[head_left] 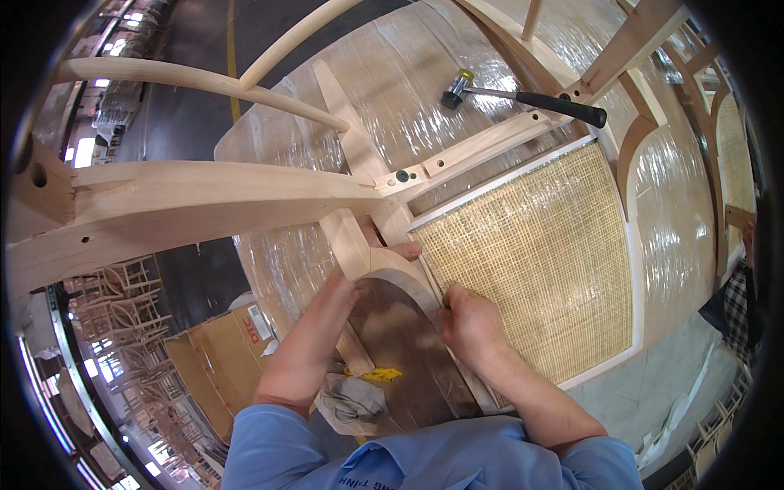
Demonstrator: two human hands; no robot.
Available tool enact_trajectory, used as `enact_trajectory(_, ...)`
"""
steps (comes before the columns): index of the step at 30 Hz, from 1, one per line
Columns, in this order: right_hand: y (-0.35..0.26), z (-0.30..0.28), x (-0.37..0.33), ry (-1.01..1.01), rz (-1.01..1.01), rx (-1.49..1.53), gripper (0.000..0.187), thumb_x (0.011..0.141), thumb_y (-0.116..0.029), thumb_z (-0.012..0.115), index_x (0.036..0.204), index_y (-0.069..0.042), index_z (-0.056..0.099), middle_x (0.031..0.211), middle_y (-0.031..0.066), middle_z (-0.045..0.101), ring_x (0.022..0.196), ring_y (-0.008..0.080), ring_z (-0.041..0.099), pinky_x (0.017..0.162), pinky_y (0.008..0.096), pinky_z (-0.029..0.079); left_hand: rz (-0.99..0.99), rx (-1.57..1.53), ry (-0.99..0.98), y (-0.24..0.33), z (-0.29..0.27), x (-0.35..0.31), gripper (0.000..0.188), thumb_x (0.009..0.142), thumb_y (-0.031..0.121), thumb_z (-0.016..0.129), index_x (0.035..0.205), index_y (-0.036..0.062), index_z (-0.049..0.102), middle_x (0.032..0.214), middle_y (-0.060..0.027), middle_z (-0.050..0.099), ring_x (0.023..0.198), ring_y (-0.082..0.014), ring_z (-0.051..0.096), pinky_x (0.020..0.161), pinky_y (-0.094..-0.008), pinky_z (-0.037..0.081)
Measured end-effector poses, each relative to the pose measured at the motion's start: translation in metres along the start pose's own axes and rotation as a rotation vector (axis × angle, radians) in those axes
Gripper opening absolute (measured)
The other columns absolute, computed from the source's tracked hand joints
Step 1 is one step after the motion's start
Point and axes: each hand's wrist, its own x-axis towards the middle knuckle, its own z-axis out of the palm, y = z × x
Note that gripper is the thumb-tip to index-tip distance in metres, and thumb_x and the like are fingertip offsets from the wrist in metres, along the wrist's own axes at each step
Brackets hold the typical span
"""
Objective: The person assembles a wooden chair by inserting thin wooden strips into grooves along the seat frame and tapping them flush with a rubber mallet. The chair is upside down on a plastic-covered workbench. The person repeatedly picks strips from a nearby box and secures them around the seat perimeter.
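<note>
L hand (371,265) fingers grip curved rail (392,265); R hand (469,322) fingers curled, hidden under seat frame (433,282).

You have two hands in view: one left hand (371,265) and one right hand (472,325). One mallet (523,96) lies on the wrapped table (408,82). One woven cane panel (531,261) is present, one cardboard box (216,359), one grey rag (351,398) and one small yellow item (380,374).
</note>
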Motion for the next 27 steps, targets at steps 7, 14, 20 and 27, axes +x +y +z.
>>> enact_trajectory(7, 0.007, -0.001, 0.002, 0.082, -0.058, -0.019, 0.019, 0.089, -0.018, 0.074, 0.089, -0.003, 0.063, 0.081, 0.0198, 0.068, 0.076, 0.0412, 0.068, 0.072, 0.0508, 0.055, 0.062, 0.053, 0.042, 0.000, 0.002, 0.001, 0.093, 0.074, 0.016, 0.096, 0.148, -0.0026, 0.043, 0.131, -0.0145, 0.063, 0.118, -0.0233, 0.065, 0.093, -0.0381, 0.061)
enact_trajectory(14, 0.014, -0.005, -0.003, 0.110, -0.109, 0.056, 0.013, 0.089, -0.013, 0.071, 0.090, -0.005, 0.061, 0.083, 0.0168, 0.067, 0.078, 0.0387, 0.069, 0.071, 0.0495, 0.055, 0.005, 0.021, 0.066, -0.003, 0.002, 0.003, 0.094, 0.073, 0.016, 0.096, 0.149, -0.0019, 0.044, 0.133, -0.0148, 0.064, 0.120, -0.0264, 0.065, 0.097, -0.0398, 0.059)
enact_trajectory(20, 0.019, -0.004, 0.002, 0.099, -0.031, 0.198, 0.010, 0.088, -0.004, 0.071, 0.091, -0.007, 0.061, 0.079, 0.0138, 0.066, 0.075, 0.0335, 0.069, 0.068, 0.0443, 0.055, 0.021, 0.052, 0.079, -0.001, 0.002, 0.003, 0.097, 0.072, 0.013, 0.096, 0.151, -0.0020, 0.042, 0.132, -0.0143, 0.064, 0.121, -0.0265, 0.065, 0.097, -0.0399, 0.058)
enact_trajectory(27, 0.018, -0.006, 0.004, 0.171, -0.119, 0.120, 0.012, 0.087, -0.005, 0.078, 0.087, -0.005, 0.065, 0.073, 0.0125, 0.066, 0.062, 0.0264, 0.065, 0.059, 0.0377, 0.052, 0.010, -0.040, 0.104, 0.008, 0.017, -0.003, 0.096, 0.071, 0.012, 0.097, 0.149, -0.0018, 0.044, 0.130, -0.0136, 0.064, 0.118, -0.0260, 0.065, 0.096, -0.0390, 0.057)
